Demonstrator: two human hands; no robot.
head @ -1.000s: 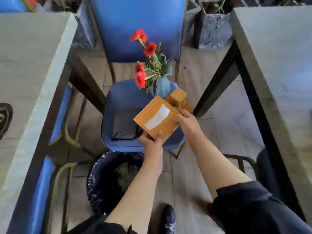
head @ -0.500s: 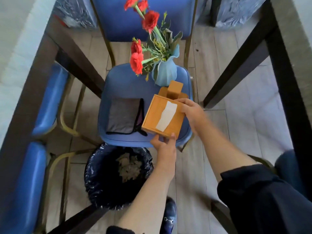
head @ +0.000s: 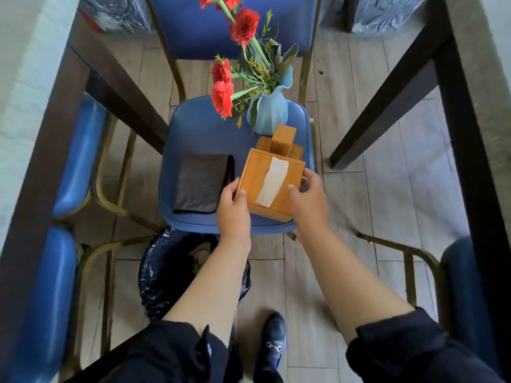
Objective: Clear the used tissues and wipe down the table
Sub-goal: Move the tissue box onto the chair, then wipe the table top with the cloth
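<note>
Wooden tissue box (head: pixel 272 186) sits on the right half of the blue chair seat (head: pixel 199 134), held between both hands. Left hand (head: pixel 233 210) grips the near-left corner of the box, thumb lying on the top face and fingers wrapped against the left side; right hand (head: pixel 308 200) grips the right edge, thumb on the top face and fingers curled round the far-right side. Grip state: both hands clamped on the box, which lies directly between them. One white tissue (head: pixel 272 182) shows through the slot in the top (flat, running the length of the lid). No brand, label or legible writing on the box or anything else in view. Just behind the box, touching or nearly so, stands one smaller wooden holder (head: pixel 282 139); behind that, one light-blue vase (head: pixel 269 111) with red flowers (head: pixel 222 96), five blooms countable. One dark folded cloth (head: pixel 200 183) lies on the left half of the seat, just beside the left hand. One black-lined waste bin (head: pixel 166 272) stands on the floor below the seat's near edge, contents mostly hidden by the left forearm. Worktops (head: pixel 25 87) flank the view, one left and one right. One dark shoe (head: pixel 272 342) at bottom centre.
</note>
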